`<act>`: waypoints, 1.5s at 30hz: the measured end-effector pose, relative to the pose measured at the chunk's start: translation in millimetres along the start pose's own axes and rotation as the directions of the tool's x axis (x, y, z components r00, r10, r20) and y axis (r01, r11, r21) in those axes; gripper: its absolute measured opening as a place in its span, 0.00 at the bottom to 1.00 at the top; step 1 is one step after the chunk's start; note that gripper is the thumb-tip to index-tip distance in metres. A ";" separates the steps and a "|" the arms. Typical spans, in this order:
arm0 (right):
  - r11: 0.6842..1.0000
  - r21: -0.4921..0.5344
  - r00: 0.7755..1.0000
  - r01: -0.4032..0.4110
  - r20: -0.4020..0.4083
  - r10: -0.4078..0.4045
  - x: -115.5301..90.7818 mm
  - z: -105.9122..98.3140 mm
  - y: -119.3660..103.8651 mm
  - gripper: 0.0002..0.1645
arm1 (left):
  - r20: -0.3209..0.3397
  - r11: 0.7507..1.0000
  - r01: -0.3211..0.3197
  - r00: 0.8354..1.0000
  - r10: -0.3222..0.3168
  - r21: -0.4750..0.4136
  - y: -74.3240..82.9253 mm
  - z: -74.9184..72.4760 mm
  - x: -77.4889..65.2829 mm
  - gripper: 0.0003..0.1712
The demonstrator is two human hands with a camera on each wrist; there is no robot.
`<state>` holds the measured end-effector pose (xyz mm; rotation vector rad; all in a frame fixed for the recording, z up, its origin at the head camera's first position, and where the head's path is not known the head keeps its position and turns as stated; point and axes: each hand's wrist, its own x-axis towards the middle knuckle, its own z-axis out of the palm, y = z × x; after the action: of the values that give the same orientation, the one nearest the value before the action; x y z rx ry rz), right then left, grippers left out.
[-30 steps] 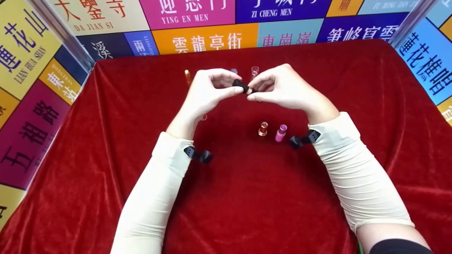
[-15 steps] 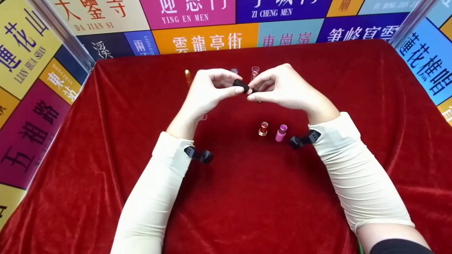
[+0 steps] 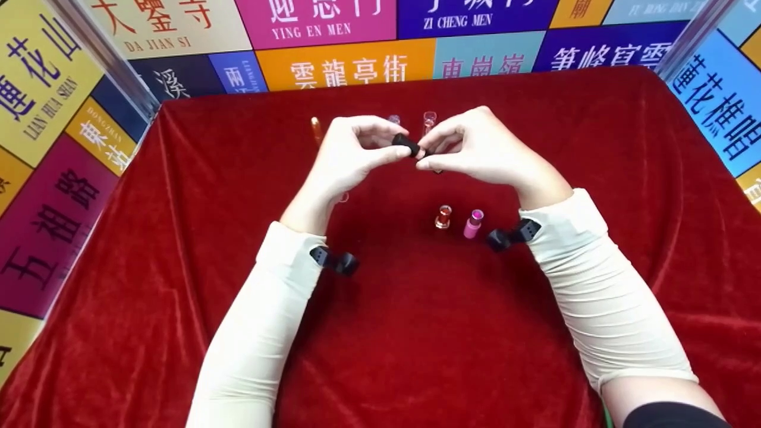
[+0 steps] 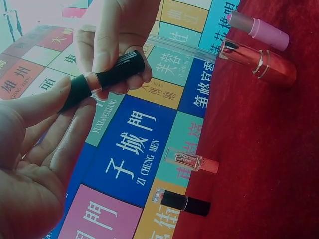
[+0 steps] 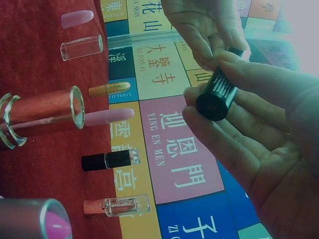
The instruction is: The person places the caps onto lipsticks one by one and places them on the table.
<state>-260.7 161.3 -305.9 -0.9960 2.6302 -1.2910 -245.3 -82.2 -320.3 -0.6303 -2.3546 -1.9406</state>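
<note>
Smooth black cylinder (image 4: 107,78) above creased red velvet (image 3: 380,327). Left hand (image 3: 357,148) and right hand (image 3: 480,147) arch inward, fingers (image 4: 75,129) closed to a pinch on opposite ends.

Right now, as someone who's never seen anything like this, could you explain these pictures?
No robot here: just a person's bare left hand and right hand. The wide picture comes from a camera worn on the head, looking down; the two close ones come from wrist cameras, the small black devices. Together the hands hold a black tube, one at each end, with a paler band between its dark parts. On the red cloth, a red lipstick and a pink lipstick stand side by side; farther back are a gold tube and other small items.
</note>
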 end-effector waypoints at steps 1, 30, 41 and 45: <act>1.000 -0.001 1.000 0.000 -0.001 0.000 0.0 -0.1 0.1 0.10 | 0.002 1.000 -0.003 1.000 0.003 0.001 0.2 0.1 -0.2 0.13; 1.000 -0.004 1.000 0.026 -0.009 -0.026 -0.8 1.2 -2.7 0.09 | -0.008 1.000 0.017 1.000 -0.017 0.009 0.9 0.7 -0.3 0.13; 1.000 -0.010 1.000 -0.022 -0.020 0.022 -4.0 -8.0 1.7 0.13 | -0.017 1.000 0.007 1.000 -0.007 -0.021 7.8 -16.1 -1.1 0.16; 0.999 0.010 0.998 -0.045 -0.049 0.046 -5.0 -14.4 -0.7 0.13 | -0.056 0.998 0.027 0.998 -0.030 -0.052 3.3 -47.3 -8.4 0.16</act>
<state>-260.7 173.8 -297.2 -0.9092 2.6646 -1.3333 -247.5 -128.9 -309.0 -0.5398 -2.3001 -2.0085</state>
